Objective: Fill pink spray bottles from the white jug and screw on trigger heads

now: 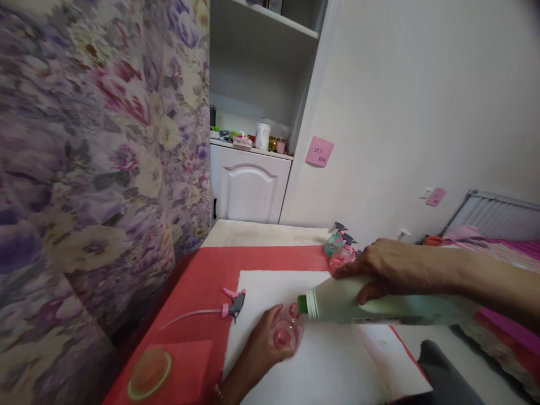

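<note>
My left hand [266, 333] grips a small clear pink bottle [288, 332] with its spray head off. In my right hand [375, 270] a large pale-green bottle [337, 298] lies tipped almost level. Its green spout [302, 304] points left and is at the mouth of the pink bottle; I cannot tell whether liquid is flowing. To the left of my left hand, a grey and pink trigger spray head [234, 306] with a long thin tube rests on the table. Behind the large bottle stand a green spray bottle [333, 244] and a pink spray bottle [341, 259].
White paper [257, 287] lies over a red cover [202, 275] on the table. At the near left is a round thing with a pale-green rim [167, 371]. Floral curtain [126, 140] hangs left; a white cabinet [248, 191] stands behind, a bed [498, 247] at right.
</note>
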`<control>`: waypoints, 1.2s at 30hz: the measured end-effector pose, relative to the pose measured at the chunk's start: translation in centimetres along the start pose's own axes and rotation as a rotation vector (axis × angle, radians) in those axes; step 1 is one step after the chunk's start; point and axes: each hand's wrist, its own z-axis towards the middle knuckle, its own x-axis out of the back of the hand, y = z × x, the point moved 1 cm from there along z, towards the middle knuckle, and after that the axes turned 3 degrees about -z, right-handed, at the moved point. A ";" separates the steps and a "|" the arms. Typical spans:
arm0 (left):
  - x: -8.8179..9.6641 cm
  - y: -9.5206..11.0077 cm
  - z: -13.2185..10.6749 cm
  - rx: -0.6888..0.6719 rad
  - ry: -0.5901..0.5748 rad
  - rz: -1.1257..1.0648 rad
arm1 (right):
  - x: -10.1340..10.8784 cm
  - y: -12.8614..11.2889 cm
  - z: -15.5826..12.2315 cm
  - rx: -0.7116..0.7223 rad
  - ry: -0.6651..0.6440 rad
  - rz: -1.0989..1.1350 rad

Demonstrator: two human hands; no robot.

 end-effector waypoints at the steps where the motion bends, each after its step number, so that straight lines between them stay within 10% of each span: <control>1: 0.0 0.0 0.0 -0.007 0.004 0.000 | 0.1 -0.1 0.0 0.003 -0.001 0.000; 36: 0.1 0.2 0.0 -0.021 0.019 0.046 | 1.2 -0.7 1.0 -0.010 -0.054 -0.044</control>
